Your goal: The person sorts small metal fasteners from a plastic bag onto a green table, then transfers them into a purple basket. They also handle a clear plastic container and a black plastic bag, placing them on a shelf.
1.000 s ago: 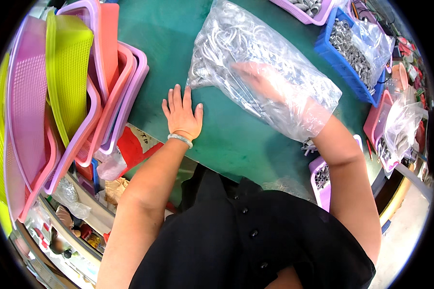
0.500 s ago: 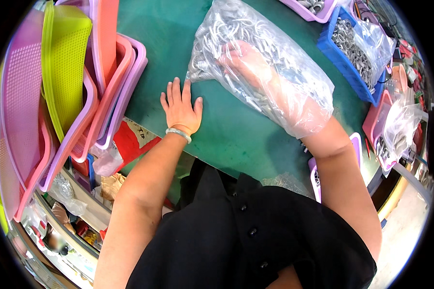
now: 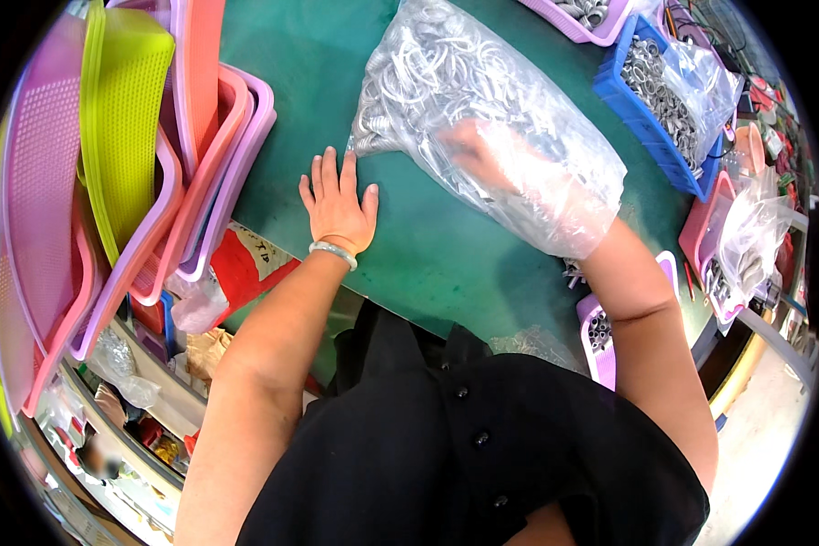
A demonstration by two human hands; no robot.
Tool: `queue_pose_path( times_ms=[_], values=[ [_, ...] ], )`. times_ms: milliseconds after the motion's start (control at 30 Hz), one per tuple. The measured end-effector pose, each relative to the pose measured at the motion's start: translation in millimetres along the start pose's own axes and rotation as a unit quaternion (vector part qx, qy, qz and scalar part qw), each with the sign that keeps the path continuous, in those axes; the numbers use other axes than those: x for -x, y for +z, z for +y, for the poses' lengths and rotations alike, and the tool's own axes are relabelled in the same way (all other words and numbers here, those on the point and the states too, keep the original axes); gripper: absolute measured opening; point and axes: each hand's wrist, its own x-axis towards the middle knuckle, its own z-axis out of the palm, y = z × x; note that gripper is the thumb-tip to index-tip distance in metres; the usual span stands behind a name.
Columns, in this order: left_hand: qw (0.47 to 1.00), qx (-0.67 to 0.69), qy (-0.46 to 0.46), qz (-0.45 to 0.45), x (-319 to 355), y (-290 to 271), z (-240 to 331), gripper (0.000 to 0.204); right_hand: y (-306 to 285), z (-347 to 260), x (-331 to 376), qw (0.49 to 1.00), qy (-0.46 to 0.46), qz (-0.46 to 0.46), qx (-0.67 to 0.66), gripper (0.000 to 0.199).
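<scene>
My left hand (image 3: 340, 206) lies flat on the green tabletop (image 3: 409, 241), fingers stretched, holding nothing. A bangle circles that wrist. To its right a large clear plastic bag (image 3: 537, 100) lies on its side, filled at the far end with silvery curved metal parts (image 3: 428, 77). Inside the bag, reached in through its mouth, is my right hand (image 3: 482, 155). It is just short of the heaped parts. Motion blur and the film smear its fingers, so whether they grip anything is unclear.
Stacked purple, pink and lime-green plastic baskets (image 3: 127, 136) stand at the left. A blue crate (image 3: 646, 109) of metal parts is at the right, with a pink bin (image 3: 708, 227) below it. A purple tray (image 3: 601, 341) sits beside my right forearm; another purple basket (image 3: 591, 25) is at the far edge.
My right hand has drawn back from the metal parts toward the bag's mouth. My left hand stays flat on the table.
</scene>
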Motion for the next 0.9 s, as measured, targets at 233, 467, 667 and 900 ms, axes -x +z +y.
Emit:
queue_pose_path(
  times_ms=[233,467,667,900],
  values=[
    [1.000,0.001,0.000,0.005,-0.5,0.2,-0.8,0.055,37.6,-2.4,-9.5,0.984,0.006,0.177,-0.018,0.019],
    [1.000,-0.004,-0.002,0.000,0.1,-0.4,0.4,0.055,37.5,-0.5,0.6,0.978,0.024,0.205,-0.044,0.020],
    [1.000,-0.002,-0.005,-0.003,1.5,-0.1,-0.3,0.055,22.4,-8.0,7.3,0.988,0.034,0.136,-0.062,0.026],
    [1.000,-0.001,0.000,-0.003,-1.9,0.8,-0.7,0.056,26.2,-4.1,5.7,0.996,0.029,0.075,-0.027,0.029]
  ],
)
